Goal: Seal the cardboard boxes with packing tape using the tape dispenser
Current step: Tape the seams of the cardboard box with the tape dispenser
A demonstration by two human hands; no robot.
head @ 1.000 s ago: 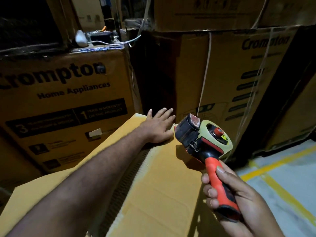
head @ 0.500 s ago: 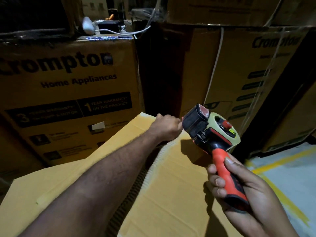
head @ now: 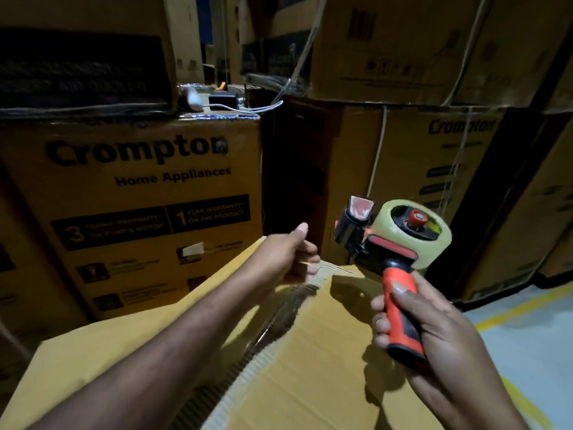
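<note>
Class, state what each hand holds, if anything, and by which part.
Right hand: tape dispenser, by its orange handle. Left hand: fingers curled at the far edge of the cardboard box; whether they clasp it cannot be told.

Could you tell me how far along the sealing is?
Done, apparently: a glossy strip, likely tape, along the seam of the cardboard box. In hand: left hand curls fingers over the far edge; right hand holds the tape dispenser clear of the box. Left: pressing that end down; other seams aren't visible.
</note>
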